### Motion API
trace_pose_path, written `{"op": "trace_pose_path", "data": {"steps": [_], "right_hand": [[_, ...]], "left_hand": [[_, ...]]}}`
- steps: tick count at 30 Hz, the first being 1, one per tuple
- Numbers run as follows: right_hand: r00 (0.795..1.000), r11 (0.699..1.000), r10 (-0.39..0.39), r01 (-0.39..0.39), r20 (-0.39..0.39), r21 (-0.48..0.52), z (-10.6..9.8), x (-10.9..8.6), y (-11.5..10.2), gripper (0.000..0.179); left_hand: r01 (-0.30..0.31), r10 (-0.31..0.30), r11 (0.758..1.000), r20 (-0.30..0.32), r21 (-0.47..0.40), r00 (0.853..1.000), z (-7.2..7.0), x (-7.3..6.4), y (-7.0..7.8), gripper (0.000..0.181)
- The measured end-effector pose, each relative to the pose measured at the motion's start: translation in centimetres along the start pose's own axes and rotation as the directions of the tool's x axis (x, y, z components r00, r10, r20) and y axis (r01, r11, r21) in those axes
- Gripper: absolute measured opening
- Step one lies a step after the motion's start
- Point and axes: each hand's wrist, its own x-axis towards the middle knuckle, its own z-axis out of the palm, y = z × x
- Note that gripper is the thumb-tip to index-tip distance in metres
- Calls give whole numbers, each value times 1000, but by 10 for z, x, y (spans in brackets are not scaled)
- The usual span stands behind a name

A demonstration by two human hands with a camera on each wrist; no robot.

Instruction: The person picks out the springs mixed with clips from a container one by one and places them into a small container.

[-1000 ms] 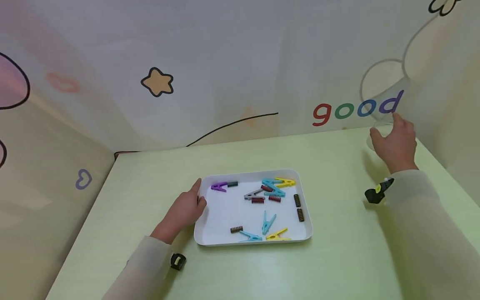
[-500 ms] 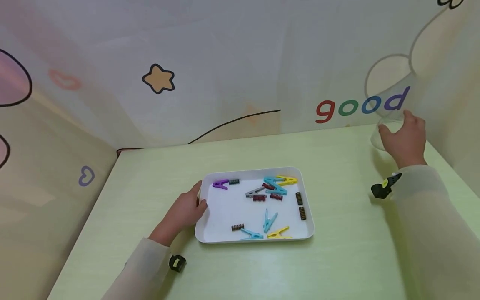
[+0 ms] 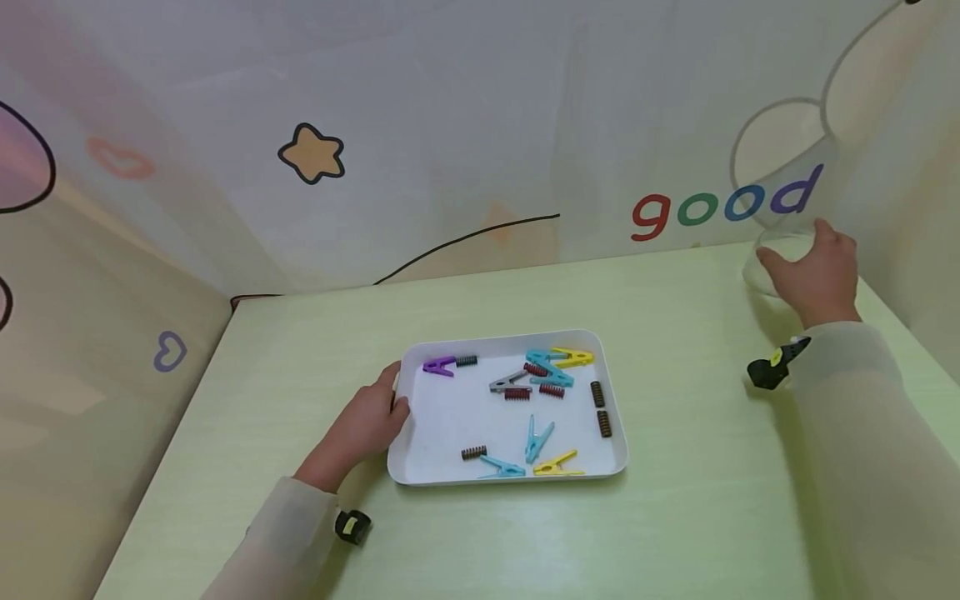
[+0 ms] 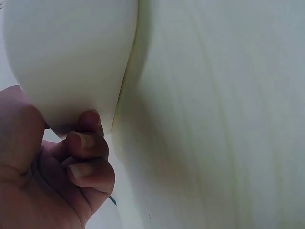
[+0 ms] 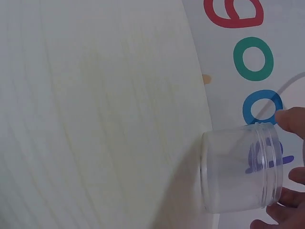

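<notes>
At the left end of a shallow white tray [image 3: 450,425], my left hand [image 3: 365,421] grips the wall, with the fingers curled against it in the left wrist view. Spring clips lie in the tray: a purple one [image 3: 440,367], a grey one [image 3: 508,383], several light blue ones [image 3: 538,440] and yellow ones [image 3: 555,465]. Several small coil springs [image 3: 474,452] lie among them. A clear round jar [image 5: 231,171] stands at the back right, without a lid. My right hand [image 3: 821,275] is spread beside its rim, thumb and fingers apart; whether they touch it is unclear.
The pale green table [image 3: 675,500] meets a patterned backdrop [image 3: 450,125] at the back, close behind the jar. More of the same sheet rises along both sides. Black wrist cameras [image 3: 352,527] are worn under both cuffs.
The right thumb and forefinger have spread slightly wider at the jar, and the hand has shifted a little to the right. The left hand stays on the tray. The head view has shifted slightly.
</notes>
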Motion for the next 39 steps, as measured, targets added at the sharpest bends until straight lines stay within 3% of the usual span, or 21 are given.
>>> {"op": "trace_pose_path", "data": {"steps": [14,23,39], "right_hand": [[1000,1000,-26,26,5,-4,-4,3,4,99],[1000,1000,22,-22,16,2,-5,5,14,102],[999,999,13,-10,52,-53,3,5,11,107]], "left_hand": [[17,-17,998,8,-56,1000,0,-4,-8,62],[46,-47,990,2,-133,999,2,-4,-7,62],[37,-42,988,-28,-148,999,0,-6,-11,61]]}}
